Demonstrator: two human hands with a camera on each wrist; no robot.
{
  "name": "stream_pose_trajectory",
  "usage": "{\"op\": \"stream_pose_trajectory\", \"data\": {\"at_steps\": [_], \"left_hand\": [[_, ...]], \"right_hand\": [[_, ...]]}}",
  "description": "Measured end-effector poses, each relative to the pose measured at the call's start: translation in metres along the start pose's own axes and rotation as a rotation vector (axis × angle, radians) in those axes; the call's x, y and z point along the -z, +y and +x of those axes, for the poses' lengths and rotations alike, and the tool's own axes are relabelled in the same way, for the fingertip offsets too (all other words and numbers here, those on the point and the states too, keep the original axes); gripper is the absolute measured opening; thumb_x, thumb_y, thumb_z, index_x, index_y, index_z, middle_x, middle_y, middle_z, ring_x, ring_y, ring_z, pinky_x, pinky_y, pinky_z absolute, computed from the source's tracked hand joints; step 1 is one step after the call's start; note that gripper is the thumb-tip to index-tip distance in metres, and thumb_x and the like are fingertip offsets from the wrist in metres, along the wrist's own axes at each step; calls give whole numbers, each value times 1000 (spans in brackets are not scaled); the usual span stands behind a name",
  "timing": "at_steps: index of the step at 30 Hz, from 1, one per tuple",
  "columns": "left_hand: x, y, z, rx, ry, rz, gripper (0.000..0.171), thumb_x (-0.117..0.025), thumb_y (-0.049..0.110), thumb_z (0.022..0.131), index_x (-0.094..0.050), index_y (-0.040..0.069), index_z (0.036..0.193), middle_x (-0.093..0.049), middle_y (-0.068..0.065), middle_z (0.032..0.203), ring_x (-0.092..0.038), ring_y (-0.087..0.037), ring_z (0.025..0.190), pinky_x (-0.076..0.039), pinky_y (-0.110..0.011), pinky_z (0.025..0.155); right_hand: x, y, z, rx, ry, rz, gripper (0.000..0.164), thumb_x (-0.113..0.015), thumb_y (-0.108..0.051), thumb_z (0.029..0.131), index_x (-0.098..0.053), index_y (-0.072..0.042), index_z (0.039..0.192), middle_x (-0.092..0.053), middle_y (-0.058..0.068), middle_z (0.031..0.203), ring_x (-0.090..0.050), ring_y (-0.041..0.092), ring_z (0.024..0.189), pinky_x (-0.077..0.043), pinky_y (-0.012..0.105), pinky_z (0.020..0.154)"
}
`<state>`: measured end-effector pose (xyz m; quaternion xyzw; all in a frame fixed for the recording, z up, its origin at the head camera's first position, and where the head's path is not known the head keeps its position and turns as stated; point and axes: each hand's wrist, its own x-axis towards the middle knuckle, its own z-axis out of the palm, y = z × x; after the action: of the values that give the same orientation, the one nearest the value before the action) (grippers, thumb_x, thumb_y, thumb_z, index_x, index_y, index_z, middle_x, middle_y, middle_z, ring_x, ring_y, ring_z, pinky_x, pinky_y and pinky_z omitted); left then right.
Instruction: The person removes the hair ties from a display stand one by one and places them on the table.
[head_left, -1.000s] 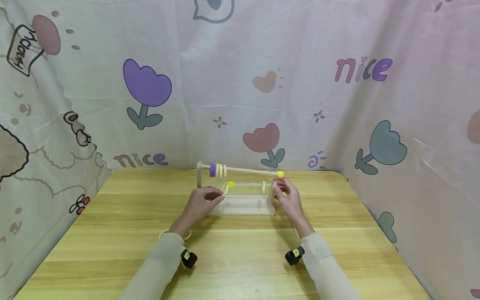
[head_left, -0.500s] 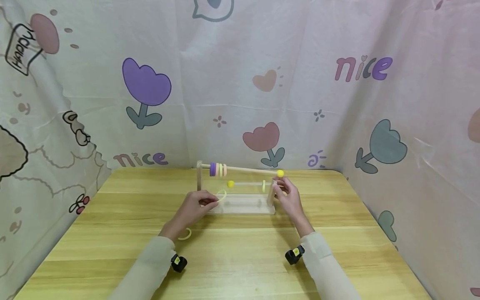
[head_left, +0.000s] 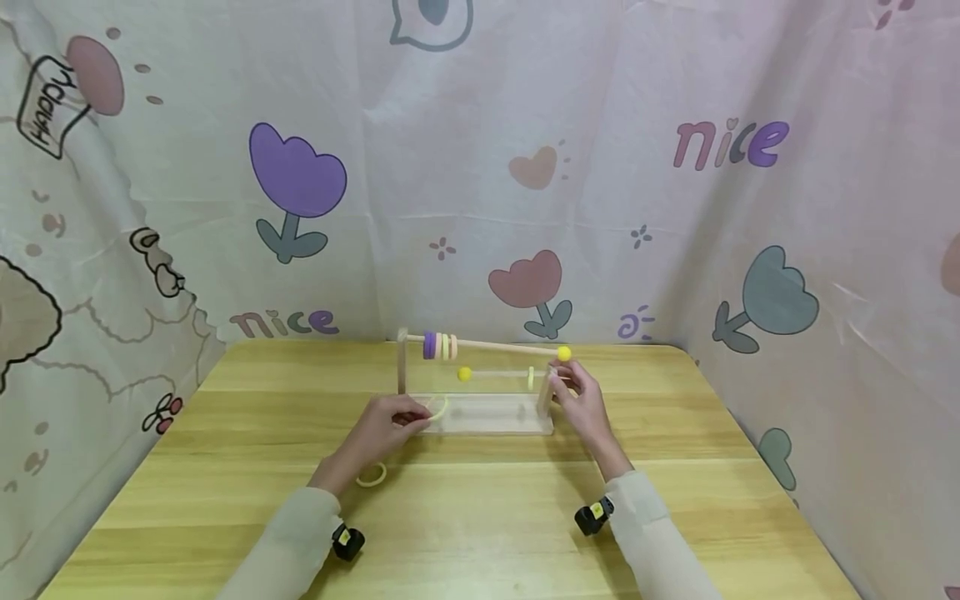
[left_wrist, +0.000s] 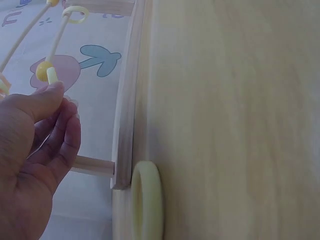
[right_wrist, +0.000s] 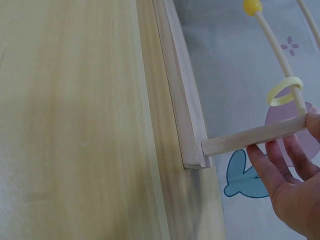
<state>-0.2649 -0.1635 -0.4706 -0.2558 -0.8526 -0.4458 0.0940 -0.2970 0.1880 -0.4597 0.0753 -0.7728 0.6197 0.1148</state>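
Observation:
A wooden rack [head_left: 487, 425] stands on the table, with two rods tipped by yellow balls. My left hand [head_left: 393, 419] pinches a pale yellow ring [head_left: 438, 408] between thumb and fingertips, in front of the rack's left part. In the left wrist view that ring [left_wrist: 52, 75] overlaps the lower rod's yellow ball [left_wrist: 44, 71]. My right hand [head_left: 581, 400] grips the top of the right post [right_wrist: 255, 135], thumb on one side and fingers on the other. One yellow ring [head_left: 531, 378] hangs on the lower rod near that post. Purple, pink and yellow rings [head_left: 440, 346] hang on the upper rod's left end.
Another pale yellow ring [head_left: 371, 475] lies on the table [head_left: 480, 525] beside my left wrist, in front of the rack. A patterned cloth [head_left: 420, 183] hangs behind the table and along both sides.
My left hand has drawn the ring away from the lower rod's ball, moving left and down toward me. The ring on the table has come into fuller view. My right hand keeps its hold.

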Motion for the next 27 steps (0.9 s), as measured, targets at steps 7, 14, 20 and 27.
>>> {"op": "stream_pose_trajectory", "data": {"at_steps": [7,14,20,27], "left_hand": [[0,-4,-8,-6,-20,-1,8,-78,5,90,-80,5,97,-77,-6,93,-68,-5,78,-59,-20,69],[7,-1,-11,15,-21,4,9,-78,6,89,-79,4,98,-76,-5,92,-67,-4,79,-59,-20,71],[12,-1,-13,2,-19,8,10,-79,4,88,-79,5,98,-76,-6,92,-68,-6,78,-60,-22,71],[19,-3,-23,6,-80,1,8,-77,3,89,-79,7,97,-74,-4,92,-65,-3,79,-59,-22,69]], "right_hand": [[1,4,-4,-15,-14,-1,30,-60,-11,104,-60,0,133,-64,26,128,-62,38,113,-62,44,90],[2,0,-4,-5,-11,-6,30,-60,-10,104,-61,-1,132,-64,26,125,-63,31,109,-63,42,88],[2,-1,-1,1,0,-14,30,-60,-11,104,-61,-1,132,-65,25,125,-63,18,103,-63,29,82],[2,-1,-1,-3,-17,-11,31,-59,-12,105,-59,-1,135,-63,25,129,-62,34,114,-63,38,87]]}}
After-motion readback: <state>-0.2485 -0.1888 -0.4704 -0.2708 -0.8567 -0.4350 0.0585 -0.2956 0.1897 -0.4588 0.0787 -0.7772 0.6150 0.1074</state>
